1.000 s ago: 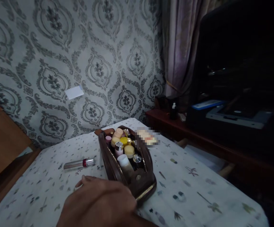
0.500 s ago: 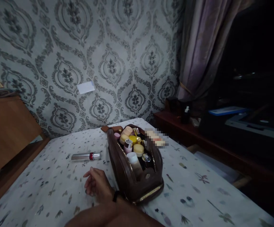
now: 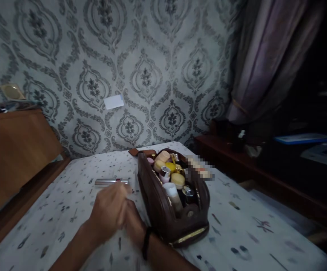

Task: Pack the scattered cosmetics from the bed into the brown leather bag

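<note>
My left hand (image 3: pixel 108 207) is raised over the bed-like patterned surface, its fingers bent and smeared by motion. Against it lies my right hand (image 3: pixel 135 222), with a black band at the wrist; its fingers are hidden behind the left. Whether anything is between the hands cannot be made out. Just beyond them is a silver cosmetic tube (image 3: pixel 105 181) with a red band, partly covered by the left fingers. To the right of both hands stands an unzipped brown toiletry bag (image 3: pixel 155 210), packed with several bottles and jars, among them a white-capped bottle (image 3: pixel 170 190) and a yellow-lidded jar (image 3: pixel 177 180).
A white cloth (image 3: pixel 81 241) with small printed motifs covers the surface. A pixelated item (image 3: pixel 200 168) lies right of the bag. On the left is a wooden cabinet (image 3: pixel 19 150), and on the right a dark red ledge (image 3: pixel 217 148) below a curtain (image 3: pixel 265 75).
My left hand has come into view from below and met my right hand. The view has swung left, so the bag and tube appear further right.
</note>
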Motion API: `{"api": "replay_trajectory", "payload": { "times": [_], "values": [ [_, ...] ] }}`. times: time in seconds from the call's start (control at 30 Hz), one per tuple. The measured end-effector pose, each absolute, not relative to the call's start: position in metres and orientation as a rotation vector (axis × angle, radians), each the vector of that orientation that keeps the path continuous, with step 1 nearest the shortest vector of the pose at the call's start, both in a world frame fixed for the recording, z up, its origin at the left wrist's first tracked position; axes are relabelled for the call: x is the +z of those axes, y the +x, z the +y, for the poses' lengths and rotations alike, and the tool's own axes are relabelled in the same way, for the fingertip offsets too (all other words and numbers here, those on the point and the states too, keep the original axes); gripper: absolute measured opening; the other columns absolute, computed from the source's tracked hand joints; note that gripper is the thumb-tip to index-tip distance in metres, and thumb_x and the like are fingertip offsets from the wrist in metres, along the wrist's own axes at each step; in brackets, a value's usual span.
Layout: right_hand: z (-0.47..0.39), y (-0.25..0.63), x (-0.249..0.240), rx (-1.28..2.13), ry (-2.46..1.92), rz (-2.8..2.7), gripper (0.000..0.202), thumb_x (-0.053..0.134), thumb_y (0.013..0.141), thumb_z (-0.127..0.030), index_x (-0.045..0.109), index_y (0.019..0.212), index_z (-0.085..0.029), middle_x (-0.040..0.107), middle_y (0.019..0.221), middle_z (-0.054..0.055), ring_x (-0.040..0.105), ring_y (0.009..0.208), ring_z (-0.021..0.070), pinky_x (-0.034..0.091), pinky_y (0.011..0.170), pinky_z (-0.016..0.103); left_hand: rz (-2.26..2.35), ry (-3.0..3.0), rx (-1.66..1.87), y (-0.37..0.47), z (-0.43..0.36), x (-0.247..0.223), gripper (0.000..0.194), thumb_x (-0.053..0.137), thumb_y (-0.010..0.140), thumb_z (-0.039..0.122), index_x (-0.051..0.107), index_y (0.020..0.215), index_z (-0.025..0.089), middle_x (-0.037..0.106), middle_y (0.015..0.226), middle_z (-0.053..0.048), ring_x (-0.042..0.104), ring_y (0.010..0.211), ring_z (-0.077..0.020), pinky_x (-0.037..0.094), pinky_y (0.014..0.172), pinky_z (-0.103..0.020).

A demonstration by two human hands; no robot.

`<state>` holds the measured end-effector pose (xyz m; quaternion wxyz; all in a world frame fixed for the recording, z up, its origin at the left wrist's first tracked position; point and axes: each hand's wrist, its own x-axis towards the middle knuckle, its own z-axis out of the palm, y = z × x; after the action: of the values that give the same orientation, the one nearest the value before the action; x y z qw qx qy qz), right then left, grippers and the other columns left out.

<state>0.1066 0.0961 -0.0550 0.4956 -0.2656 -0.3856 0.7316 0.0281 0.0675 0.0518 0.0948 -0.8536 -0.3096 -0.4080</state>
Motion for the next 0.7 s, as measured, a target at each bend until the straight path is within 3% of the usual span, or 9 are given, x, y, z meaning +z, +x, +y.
{"api": "replay_trajectory", "payload": {
  "times": [0.13,0.27,0.5,0.63,0.7],
  "values": [
    [0.095,0.108,-0.053,1.822,-0.642,-0.837,0.070,0.068,0.059,-0.083,0.061,0.081,-0.016,0.058,0.056,-0.002,0.047,0.040,0.0083,0.025,0.039,0.021,-1.499,-2.353,-1.048,-0.026,0.137,0.012,0.036,0.039,0.092,0.014,0.057,0.122,0.019,0.066,0.114,-0.012,0.060,0.110,-0.0259,0.050,0.094,-0.043],
    [0.092,0.112,-0.047,1.800,-0.628,-0.803,0.066,0.077,0.055,-0.076,0.061,0.077,-0.015,0.059,0.057,-0.003,0.048,0.041,0.0061,0.025,0.040,0.019,-1.848,-2.225,-1.018,-0.076,0.175,-0.041,0.040,0.047,0.093,0.028,0.054,0.131,0.018,0.057,0.133,-0.015,0.047,0.130,-0.0325,0.038,0.109,-0.053],
    [0.092,0.112,-0.046,1.750,-0.652,-0.742,0.060,0.086,0.052,-0.064,0.054,0.064,-0.015,0.060,0.061,-0.002,0.051,0.046,0.0055,0.028,0.042,0.018,-1.835,-2.471,-0.923,-0.100,0.181,-0.051,0.045,0.056,0.088,0.038,0.058,0.129,0.020,0.064,0.112,-0.010,0.058,0.106,-0.0275,0.043,0.100,-0.045],
    [0.095,0.111,-0.051,1.721,-0.685,-0.681,0.061,0.088,0.049,-0.064,0.058,0.073,-0.016,0.061,0.066,-0.002,0.056,0.051,0.0081,0.032,0.044,0.019,-1.854,-2.540,-0.797,-0.106,0.170,-0.031,0.032,0.061,0.081,0.036,0.067,0.108,0.020,0.063,0.099,-0.008,0.056,0.096,-0.0271,0.045,0.088,-0.040],
    [0.095,0.110,-0.054,1.706,-0.704,-0.651,0.065,0.088,0.048,-0.065,0.061,0.082,-0.016,0.064,0.073,0.000,0.062,0.060,0.0117,0.040,0.050,0.021,-1.912,-2.523,-0.778,-0.103,0.161,-0.023,0.029,0.059,0.083,0.040,0.067,0.102,0.020,0.063,0.096,-0.007,0.057,0.094,-0.0271,0.044,0.084,-0.038]
  ]
}}
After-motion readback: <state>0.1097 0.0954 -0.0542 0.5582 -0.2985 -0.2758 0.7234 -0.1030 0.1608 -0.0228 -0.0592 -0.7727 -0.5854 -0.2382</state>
